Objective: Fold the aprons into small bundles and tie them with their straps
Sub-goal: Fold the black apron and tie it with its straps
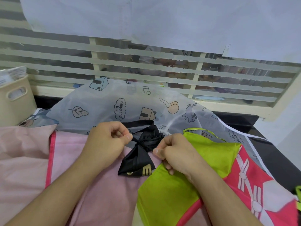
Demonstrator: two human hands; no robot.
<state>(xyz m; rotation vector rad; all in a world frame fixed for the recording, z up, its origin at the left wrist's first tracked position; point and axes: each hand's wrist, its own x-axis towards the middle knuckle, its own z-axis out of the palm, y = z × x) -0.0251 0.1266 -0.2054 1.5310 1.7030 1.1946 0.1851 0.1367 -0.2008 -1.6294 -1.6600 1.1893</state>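
Observation:
A black apron bundle (138,158) with gold cutlery print lies in the middle, cinched at its waist by its own thin black strap (140,123). My left hand (108,141) pinches one strap end on the bundle's left. On the bundle's right, my right hand (172,151) pinches the other end. Both hands have their fingers curled. Flat aprons lie underneath: a pink one (68,160), a lime green one (175,190), a red and white one (254,185) and a translucent grey one (123,101) printed with houses and leaves.
A beige plastic basket (14,97) holding white items stands at the far left. A striped frosted window (146,66) runs behind the dark table (241,119), with white sheets of paper (146,18) taped above it.

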